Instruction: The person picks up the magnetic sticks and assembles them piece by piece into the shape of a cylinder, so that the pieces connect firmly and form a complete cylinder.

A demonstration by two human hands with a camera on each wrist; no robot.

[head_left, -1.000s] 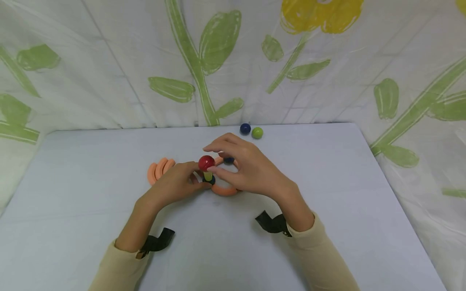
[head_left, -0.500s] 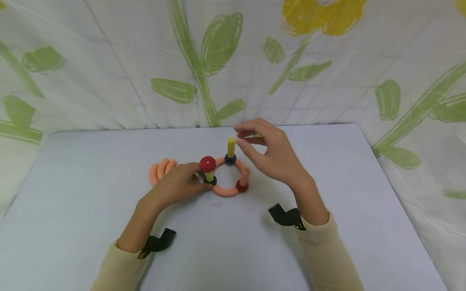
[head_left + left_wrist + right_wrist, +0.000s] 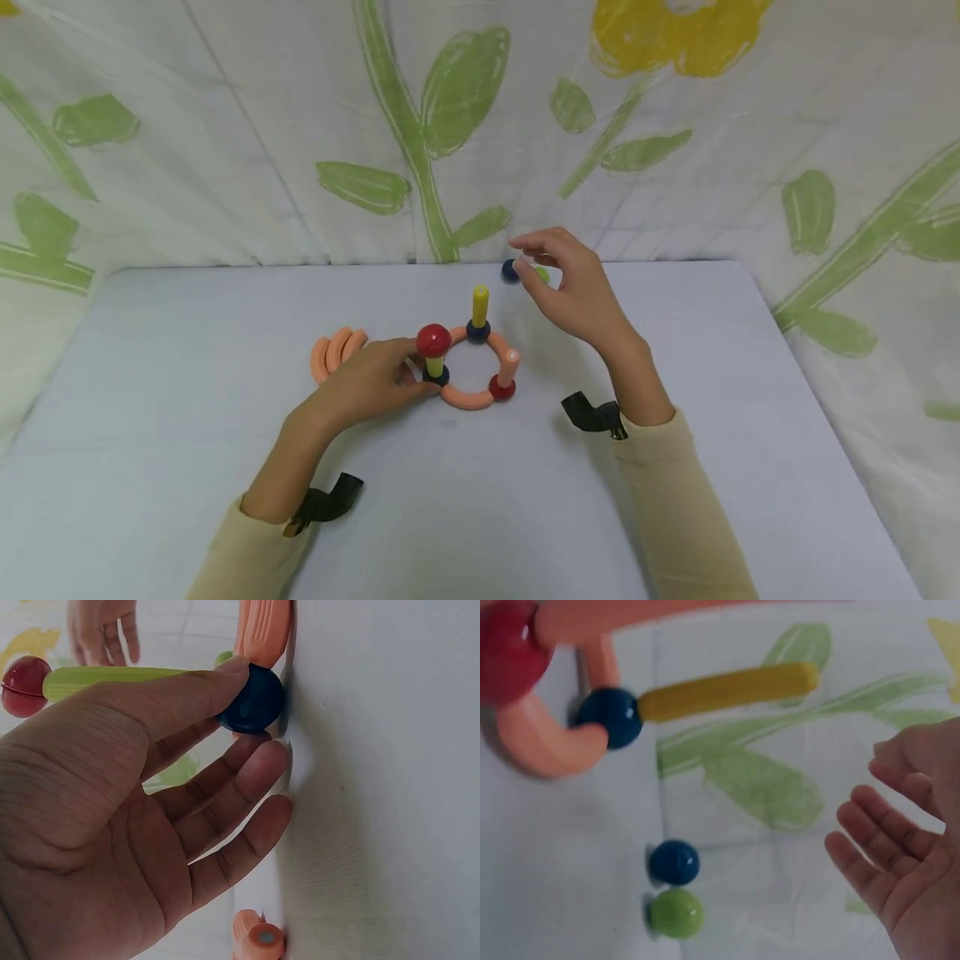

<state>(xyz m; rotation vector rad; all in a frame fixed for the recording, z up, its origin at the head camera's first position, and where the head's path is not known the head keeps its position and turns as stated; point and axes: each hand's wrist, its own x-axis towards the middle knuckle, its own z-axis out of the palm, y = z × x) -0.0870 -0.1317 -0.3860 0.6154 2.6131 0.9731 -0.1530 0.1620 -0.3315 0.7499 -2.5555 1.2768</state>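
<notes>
Centrally on the table: ring of orange curved pieces, lying flat, jointed by balls. At its left joint, dark blue ball, pinched by left hand, thumb pressed on it; lower fingers loosely bent. Upright from that ball: green rod, capped with red ball. At far joint, second blue ball bearing yellow rod; at right joint, lower red ball bearing orange rod. Raised beyond the ring, to its right: right hand, gently curved, wide gap between thumb and fingers. Near it, at the table's far edge: loose blue ball and green ball, side by side. Left of the ring, just beside left hand: three orange arcs.
</notes>
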